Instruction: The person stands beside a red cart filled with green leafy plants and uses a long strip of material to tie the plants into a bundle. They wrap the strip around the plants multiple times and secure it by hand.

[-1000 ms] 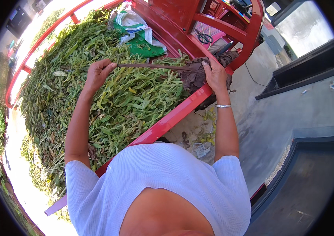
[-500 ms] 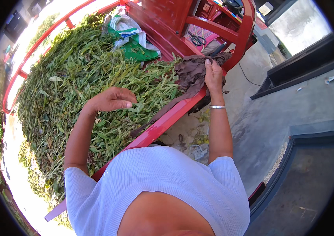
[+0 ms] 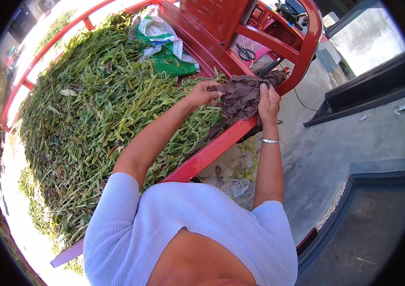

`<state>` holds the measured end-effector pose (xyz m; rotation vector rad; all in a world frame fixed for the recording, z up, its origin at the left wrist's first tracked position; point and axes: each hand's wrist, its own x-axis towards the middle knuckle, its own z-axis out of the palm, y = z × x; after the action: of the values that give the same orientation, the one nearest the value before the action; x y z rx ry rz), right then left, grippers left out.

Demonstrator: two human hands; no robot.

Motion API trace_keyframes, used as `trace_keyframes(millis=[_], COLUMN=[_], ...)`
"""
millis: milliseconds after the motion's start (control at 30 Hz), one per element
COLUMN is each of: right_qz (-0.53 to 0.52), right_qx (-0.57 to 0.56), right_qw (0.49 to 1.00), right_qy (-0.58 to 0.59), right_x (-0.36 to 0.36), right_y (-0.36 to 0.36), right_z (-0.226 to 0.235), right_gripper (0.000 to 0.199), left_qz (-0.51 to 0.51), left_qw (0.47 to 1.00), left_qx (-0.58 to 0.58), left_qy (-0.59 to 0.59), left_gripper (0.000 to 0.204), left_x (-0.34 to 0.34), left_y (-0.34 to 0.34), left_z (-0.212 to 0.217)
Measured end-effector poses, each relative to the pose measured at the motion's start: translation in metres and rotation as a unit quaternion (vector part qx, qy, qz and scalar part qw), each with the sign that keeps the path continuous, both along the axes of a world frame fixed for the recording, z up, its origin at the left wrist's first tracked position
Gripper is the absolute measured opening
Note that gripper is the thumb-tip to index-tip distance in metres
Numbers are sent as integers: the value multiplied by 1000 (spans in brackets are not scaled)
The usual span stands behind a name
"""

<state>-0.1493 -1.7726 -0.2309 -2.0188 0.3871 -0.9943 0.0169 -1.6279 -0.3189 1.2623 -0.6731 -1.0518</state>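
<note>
Over to the cloth (image 3: pixel 241 97) goes the left hand (image 3: pixel 204 93), which half a second ago hung free above the greens (image 3: pixel 93 109) with its fingers loosely curled. From where I stand, it now has thumb and fingertips drawn narrow on the left edge of that dark brown bundle, pinching a fold. The right hand (image 3: pixel 269 102) has stayed at the bundle's other side, holding it, thumb lying upward on top; its fingers are mostly hidden, so I cannot tell how far they wrap. A bracelet (image 3: pixel 270 140) circles that wrist.

The cloth sits crumpled at the corner of the red cart (image 3: pixel 202 28), partly over the rail (image 3: pixel 212 155), and a tail of it trails along the rail's inner side, over the edge of the leaves. The greens fill the cart bed, heaped to the left of the bundle. Beyond them a white and green sack (image 3: pixel 166 47) lies slumped against the red panel. Past the cloth, dark-handled scissors (image 3: pixel 246 54) rest on something pink. Below the rail, a pale scrap (image 3: pixel 239 188) and yellowish leaves (image 3: pixel 248 164) lie on the floor (image 3: pixel 302 157).
</note>
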Motion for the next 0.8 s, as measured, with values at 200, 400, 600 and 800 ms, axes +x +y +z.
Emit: trace_keyframes(millis=[200, 400, 600, 800], right_qz=[19, 47, 39, -4], right_qx=[-29, -84, -223, -250], right_qw=[998, 989, 962, 945], right_qy=[51, 111, 155, 212], right_x=[-2, -1, 0, -1], right_y=[0, 18, 15, 11], right_z=[0, 20, 12, 7], right_gripper=[23, 34, 25, 21], left_qz=[-39, -41, 26, 299], left_qw=[997, 990, 903, 862], left_qx=[-60, -76, -275, -262], left_qy=[-14, 114, 329, 316], left_gripper=[16, 32, 23, 28], left_x=[23, 19, -5, 115], left_y=[33, 57, 31, 117], left_z=[10, 44, 82, 112])
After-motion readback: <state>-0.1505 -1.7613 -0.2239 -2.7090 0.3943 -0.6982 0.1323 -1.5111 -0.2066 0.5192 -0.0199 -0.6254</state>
